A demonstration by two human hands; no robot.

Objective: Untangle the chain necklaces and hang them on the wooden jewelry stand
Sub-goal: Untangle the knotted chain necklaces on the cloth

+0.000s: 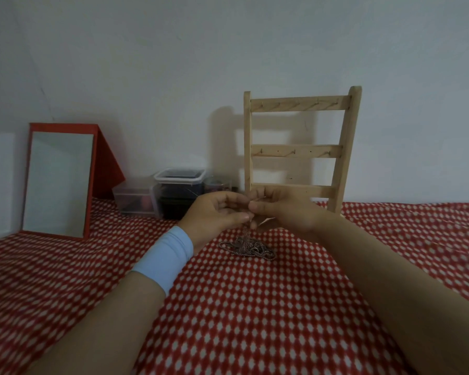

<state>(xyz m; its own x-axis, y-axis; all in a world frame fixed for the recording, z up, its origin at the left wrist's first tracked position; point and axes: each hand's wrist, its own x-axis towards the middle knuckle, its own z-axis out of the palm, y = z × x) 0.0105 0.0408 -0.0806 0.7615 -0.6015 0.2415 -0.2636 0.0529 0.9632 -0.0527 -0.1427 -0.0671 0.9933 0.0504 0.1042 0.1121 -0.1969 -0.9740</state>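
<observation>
Where the two sets of fingertips [246, 216] met, the strand between them was thin and blurred, and only short glints of it showed. The left hand [214, 215] had thumb and fingers curled in, pinching that strand. The right hand [284, 212] pinched it just beside, its fingers bent and touching those of the left. How many chains were caught up could not be told.

From the pinch the strand dropped to the chain necklaces [248, 247], a knotted heap lying on the red patterned cloth [255, 307] just below the hands. A pale blue wristband [164, 257] circled the left wrist.

The right hand covered part of the lowest rail of the wooden jewelry stand [298, 151], which stood upright against the wall with bare hooks. To the left sat clear plastic containers [179, 182], their contents dark and unclear, and a red-framed mirror [57, 182] leaning back.
</observation>
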